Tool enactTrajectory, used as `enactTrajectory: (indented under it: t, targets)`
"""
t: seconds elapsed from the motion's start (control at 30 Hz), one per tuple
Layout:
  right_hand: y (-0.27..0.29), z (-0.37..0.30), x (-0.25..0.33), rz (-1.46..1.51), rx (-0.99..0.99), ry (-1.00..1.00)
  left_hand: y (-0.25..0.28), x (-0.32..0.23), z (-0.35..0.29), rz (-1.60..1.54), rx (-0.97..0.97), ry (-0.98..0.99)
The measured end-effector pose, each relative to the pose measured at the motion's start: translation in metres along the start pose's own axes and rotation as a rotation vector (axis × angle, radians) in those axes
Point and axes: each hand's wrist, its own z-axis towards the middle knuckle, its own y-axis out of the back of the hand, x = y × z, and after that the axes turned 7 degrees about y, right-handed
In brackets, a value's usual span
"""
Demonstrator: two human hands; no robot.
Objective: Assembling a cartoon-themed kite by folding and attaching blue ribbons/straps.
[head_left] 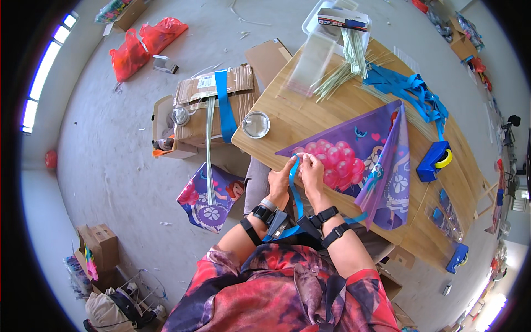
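Both my hands meet at the near left edge of the wooden table [264,99], fingers pinched together. A blue ribbon [296,193] runs up between them and down over my lap. My left hand [280,181] is closed on the ribbon near its upper end. Beside it, my right hand [312,172] is closed at the same spot, its fingertips on the ribbon. Just beyond lies a purple printed sheet [357,133], kite-like, with pink balloons and a folded right side. Its left corner reaches my fingertips; whether they grip it too, I cannot tell.
A round clear tape roll [256,125] sits at the table corner. Pale thin sticks [354,55], blue ribbons [409,88] and a blue tape dispenser [432,163] lie farther off. Left of the table stand a cardboard box [191,119] and another printed sheet [207,207]. Red bags [133,55] lie on the floor.
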Motion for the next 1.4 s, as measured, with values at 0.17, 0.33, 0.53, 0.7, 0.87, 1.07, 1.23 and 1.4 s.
enactTrajectory:
  t: [0.17, 0.33, 0.53, 0.7, 0.87, 1.07, 1.23, 1.4]
  targets:
    - [-0.004, -0.004, 0.007, 0.058, 0.003, -0.049, -0.013, 0.010, 0.003, -0.099, -0.094, -0.237]
    - [-0.001, -0.006, 0.012, 0.166, 0.015, -0.095, -0.010, 0.012, 0.008, -0.105, -0.061, -0.139]
    - [0.012, 0.007, -0.007, -0.339, 0.029, 0.416, -0.008, 0.014, 0.015, -0.019, -0.092, -0.181]
    - [0.013, 0.003, 0.035, -0.724, 0.045, 0.368, -0.007, 0.011, 0.008, 0.009, -0.129, -0.170]
    - [0.018, 0.021, 0.039, -0.867, 0.041, 0.426, -0.010, 0.012, 0.006, -0.039, -0.069, -0.208]
    - [0.009, 0.034, 0.037, -0.900, -0.015, 0.348, -0.004, 0.014, 0.011, -0.011, -0.065, -0.198]
    - [0.032, 0.039, 0.028, -0.401, 0.115, 0.409, 0.028, -0.010, 0.007, 0.165, 0.134, 0.079]
    - [0.079, -0.052, 0.083, -0.320, 0.242, 0.391, 0.066, -0.048, -0.075, 0.340, 0.232, -0.019]
